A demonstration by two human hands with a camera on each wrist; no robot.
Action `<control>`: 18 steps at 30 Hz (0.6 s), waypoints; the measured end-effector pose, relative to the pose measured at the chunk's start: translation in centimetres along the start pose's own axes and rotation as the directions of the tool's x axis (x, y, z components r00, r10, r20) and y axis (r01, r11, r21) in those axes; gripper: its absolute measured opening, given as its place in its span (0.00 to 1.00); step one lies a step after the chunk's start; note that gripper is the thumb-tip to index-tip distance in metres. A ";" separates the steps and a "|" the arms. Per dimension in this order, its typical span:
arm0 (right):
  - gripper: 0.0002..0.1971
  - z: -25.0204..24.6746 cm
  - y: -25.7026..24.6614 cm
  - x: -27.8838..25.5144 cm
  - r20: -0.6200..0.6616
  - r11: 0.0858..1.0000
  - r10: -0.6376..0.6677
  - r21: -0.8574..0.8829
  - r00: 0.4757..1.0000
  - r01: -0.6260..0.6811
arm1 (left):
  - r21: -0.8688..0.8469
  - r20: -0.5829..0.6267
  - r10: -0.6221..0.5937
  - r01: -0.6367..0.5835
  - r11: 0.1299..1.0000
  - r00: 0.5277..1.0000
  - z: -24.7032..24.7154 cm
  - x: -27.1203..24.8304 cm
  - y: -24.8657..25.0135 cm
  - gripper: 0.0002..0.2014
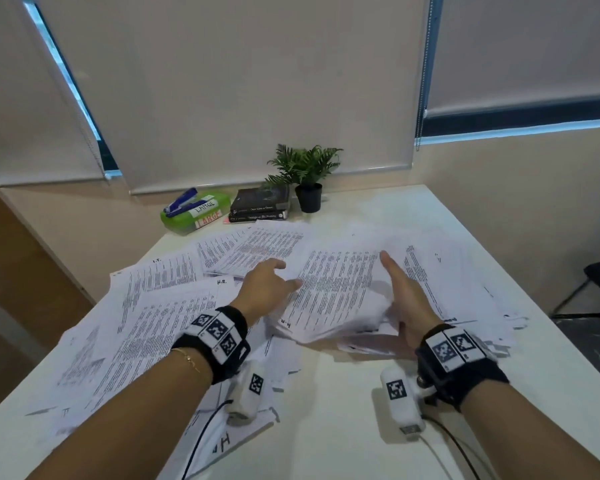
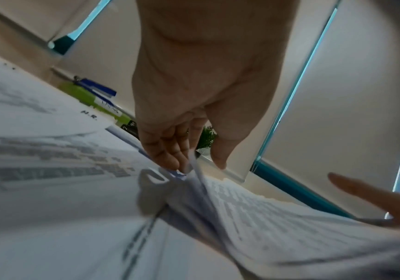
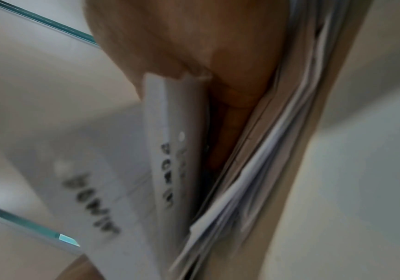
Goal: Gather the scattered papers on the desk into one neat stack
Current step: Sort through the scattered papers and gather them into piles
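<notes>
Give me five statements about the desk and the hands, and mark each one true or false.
1. A potted plant stands at the far edge of the desk. True.
2. The blue stapler lies on the black books. False: it lies on the green box.
3. The right hand touches the raised bundle of papers. True.
4. The papers form one neat stack. False: most lie scattered.
5. The left hand holds the plant. False: it rests on papers.

white papers point(image 1: 160, 327) with black print, green box point(image 1: 191, 216), black pot point(image 1: 309, 198)
</notes>
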State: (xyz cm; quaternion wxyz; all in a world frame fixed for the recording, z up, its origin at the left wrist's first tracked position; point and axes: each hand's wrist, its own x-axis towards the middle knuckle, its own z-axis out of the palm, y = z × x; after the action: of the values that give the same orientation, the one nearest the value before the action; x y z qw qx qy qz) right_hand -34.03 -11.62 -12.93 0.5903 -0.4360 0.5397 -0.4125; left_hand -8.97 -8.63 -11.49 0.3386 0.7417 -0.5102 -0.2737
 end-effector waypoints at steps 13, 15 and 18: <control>0.29 -5.4 -3.9 1.3 0.022 0.930 -0.149 -0.336 0.989 0.148 | 0.499 0.132 0.115 -0.166 0.850 0.985 -2.2 5.7 -2.2 0.36; 0.38 -6.1 -3.9 1.8 0.020 0.900 -0.125 -0.418 0.992 0.122 | 0.496 0.139 0.113 -0.168 0.852 0.984 -1.4 6.6 -2.3 0.30; 0.51 -6.1 -3.2 2.2 0.019 0.847 -0.086 -0.526 0.996 0.083 | 0.627 0.052 0.154 -0.152 0.764 0.987 -0.5 7.4 -2.6 0.09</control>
State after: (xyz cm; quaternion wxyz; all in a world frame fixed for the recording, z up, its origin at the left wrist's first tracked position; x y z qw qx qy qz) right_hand -40.04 -15.05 -10.72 0.4286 -0.6030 0.6137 -0.2758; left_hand -4.67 -14.84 -13.68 0.0932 0.7683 -0.6306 -0.0581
